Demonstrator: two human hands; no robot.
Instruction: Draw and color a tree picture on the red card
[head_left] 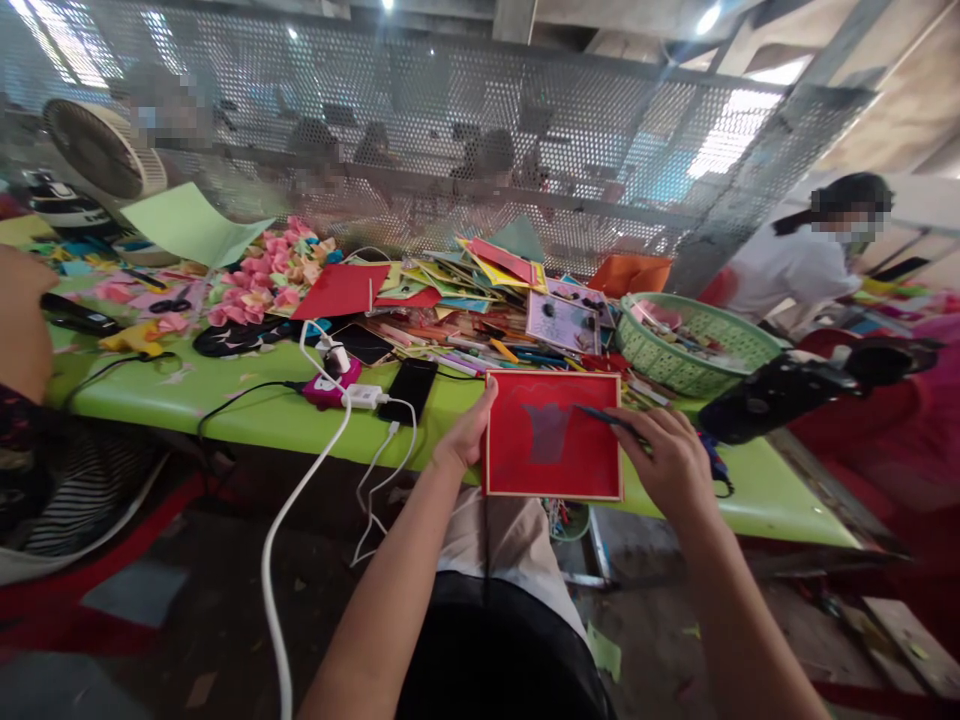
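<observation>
Both hands occupied. Your left hand (471,430) is closed on the left edge of a flat red rectangular panel with a thin pale frame (581,455), thumb up near its top left corner. Your right hand (667,455) pinches a slim dark pen-like tool (600,414), tip over the panel's right half, pointing at a grey vase-like shape (548,430) in the middle. Can't tell if the tip touches.

Panel position: in front of you, across the front edge of the glossy green surface (765,490), right of that edge's middle. Can't tell if it rests on the edge.

Left of the panel, near the front edge: a black phone (409,390), then a magenta power socket block (328,385) with white plugs. Toward the surface's right end: an oval pale green plastic basket (660,352), loaded. Toward the back edge: a bent red paper sheet (341,292), and left of it a heap of pink folded-paper pieces (262,268). Back left corner area: a beige round fan (105,150).
</observation>
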